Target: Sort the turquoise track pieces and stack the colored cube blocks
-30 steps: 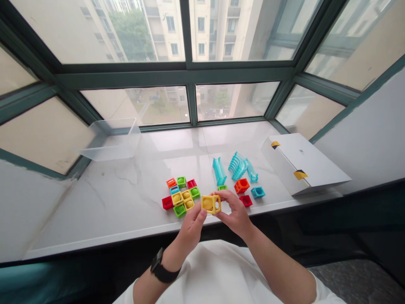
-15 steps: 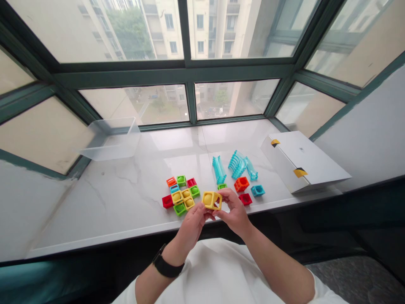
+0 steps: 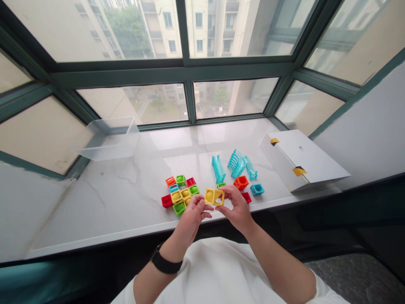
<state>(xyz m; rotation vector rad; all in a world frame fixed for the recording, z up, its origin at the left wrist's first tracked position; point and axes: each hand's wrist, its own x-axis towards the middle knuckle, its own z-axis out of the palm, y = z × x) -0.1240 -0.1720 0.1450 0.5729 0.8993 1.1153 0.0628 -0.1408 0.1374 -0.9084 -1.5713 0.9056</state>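
Note:
A yellow hollow cube block (image 3: 214,196) is pinched between my left hand (image 3: 190,217) and my right hand (image 3: 236,207), just above the front edge of the white marble sill (image 3: 126,198). Fingertips of both hands close on its sides. Just left of it lies a flat cluster of joined cube blocks (image 3: 179,192) in orange, green, red, blue and yellow. Behind my right hand lie loose cubes: orange (image 3: 241,182), blue (image 3: 257,189), red (image 3: 246,196) and a partly hidden green one (image 3: 221,185).
Several clear turquoise track pieces (image 3: 236,164) lie behind the loose cubes. A white cardboard box (image 3: 300,160) with yellow-black tape sits at the right. A clear plastic bin (image 3: 109,139) stands at the back left by the window.
The yellow cube has been turned in my hands and raised slightly toward the sill; both hands shifted a little forward with it.

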